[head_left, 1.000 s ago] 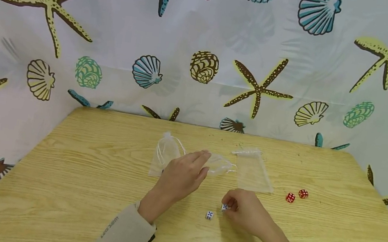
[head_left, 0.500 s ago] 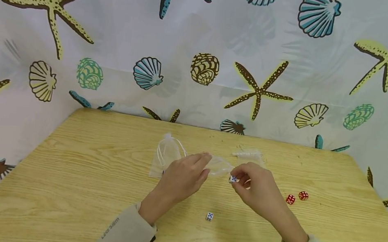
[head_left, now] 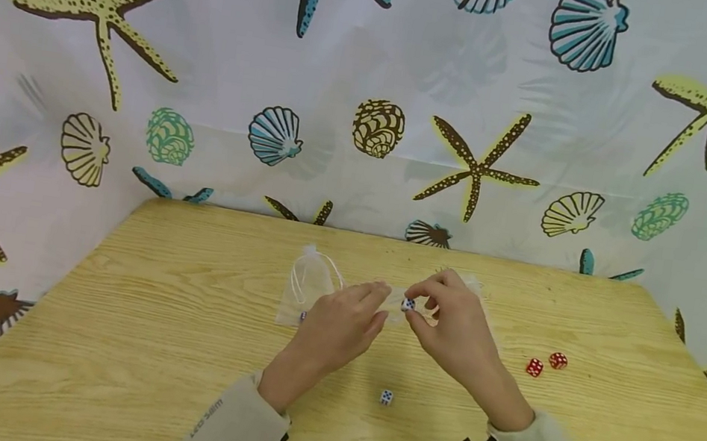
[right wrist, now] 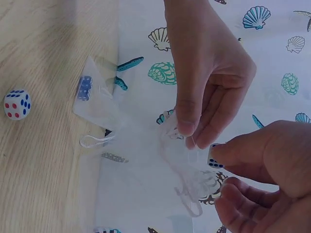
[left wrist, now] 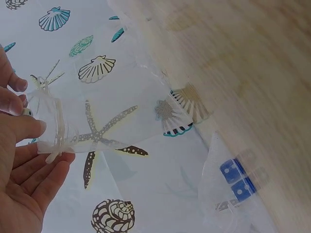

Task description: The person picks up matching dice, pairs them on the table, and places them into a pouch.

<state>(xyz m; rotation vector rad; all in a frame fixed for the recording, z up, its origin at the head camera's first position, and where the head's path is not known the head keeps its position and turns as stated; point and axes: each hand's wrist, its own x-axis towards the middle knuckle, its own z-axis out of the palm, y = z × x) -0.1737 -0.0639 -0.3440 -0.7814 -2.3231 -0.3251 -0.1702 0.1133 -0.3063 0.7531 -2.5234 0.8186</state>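
My left hand [head_left: 339, 324] pinches the mouth of a sheer white drawstring bag [left wrist: 112, 107] between thumb and fingers. In the right wrist view the bag's cord loop dangles below those fingers. Between thumb and forefinger, my right hand [head_left: 455, 329] holds a white die [head_left: 408, 304] with dark blue pips, close beside the bag's mouth. A second white die [head_left: 386, 397] lies on the table nearer me, showing red and blue pips in the right wrist view. Left of my left hand lies another sheer bag [head_left: 306, 282] with blue dice [left wrist: 233, 170] inside.
Two red dice [head_left: 534, 367] lie on the wooden table [head_left: 173, 346] to the right. Part of another sheer bag [head_left: 472, 284] shows behind my right hand. A shell-and-starfish patterned cloth [head_left: 320, 170] stands around the table's back and sides.
My right hand has picked up one white die from the table and carried it forward, then left, to the bag's mouth. The left hand stays nearly in place.
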